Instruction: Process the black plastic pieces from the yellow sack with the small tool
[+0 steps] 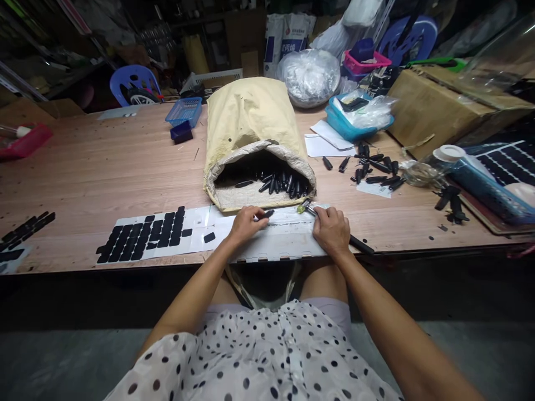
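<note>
Pinched a slim black piece (268, 213) in the left hand (247, 224), near the open yellow sack (253, 111). Clasped a black-handled hammer (360, 244) in the right hand (333, 229).

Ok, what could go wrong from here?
The left hand holds a small black part close to the head of the hammer in the right hand, so a stray swing might catch its fingers. The sack lies with its mouth open, so the loose parts inside could spill if bumped.
</note>
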### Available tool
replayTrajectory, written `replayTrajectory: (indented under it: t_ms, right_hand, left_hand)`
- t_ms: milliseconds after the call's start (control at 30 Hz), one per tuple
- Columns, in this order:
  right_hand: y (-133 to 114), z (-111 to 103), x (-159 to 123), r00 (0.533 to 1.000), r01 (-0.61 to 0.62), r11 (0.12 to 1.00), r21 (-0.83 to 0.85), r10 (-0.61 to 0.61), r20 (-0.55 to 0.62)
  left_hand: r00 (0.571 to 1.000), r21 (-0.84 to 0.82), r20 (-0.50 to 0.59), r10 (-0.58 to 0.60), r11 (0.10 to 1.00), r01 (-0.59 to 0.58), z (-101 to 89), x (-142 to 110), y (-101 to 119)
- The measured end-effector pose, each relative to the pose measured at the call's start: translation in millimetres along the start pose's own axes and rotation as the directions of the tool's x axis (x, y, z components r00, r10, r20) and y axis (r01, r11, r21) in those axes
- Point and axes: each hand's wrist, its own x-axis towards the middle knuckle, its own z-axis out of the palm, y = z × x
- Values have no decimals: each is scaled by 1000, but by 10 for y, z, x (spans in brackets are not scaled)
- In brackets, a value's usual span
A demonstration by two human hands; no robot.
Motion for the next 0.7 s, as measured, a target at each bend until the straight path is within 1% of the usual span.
replayTrajectory:
  t_ms: [67,167,267,467,533,600,700]
  right_hand:
    - [0,-6,5,1000,-2,1000,-1,2,6]
    - [3,-12,7,1000,-12,1000,-3,12,11]
    - [31,-2,8,1000,-20,1000,16,20,7]
    - [130,20,18,999,-41,993,111,40,11]
    - [102,-16,-6,998,-51,983,174,54,-13]
    - [12,-80,-58,997,-46,960,277,62,-49]
    - [-208,-196,-163,998,2,882,471,29,-59]
  left_hand:
    - [999,15,28,36,999,-36,82,-193,-28]
    - [999,22,23,41,999,-42,189,-314,-86]
    - [999,23,3,48,999,-48,246,-311,-127]
    - [1000,0,-11,29,1000,-29,279,-282,-128]
    - [1000,-9,-13,27,1000,-27,287,-280,-129]
    - [999,-15,-11,39,999,-39,295,-277,-135]
    - [999,-29,-11,50,998,-51,304,-272,-142]
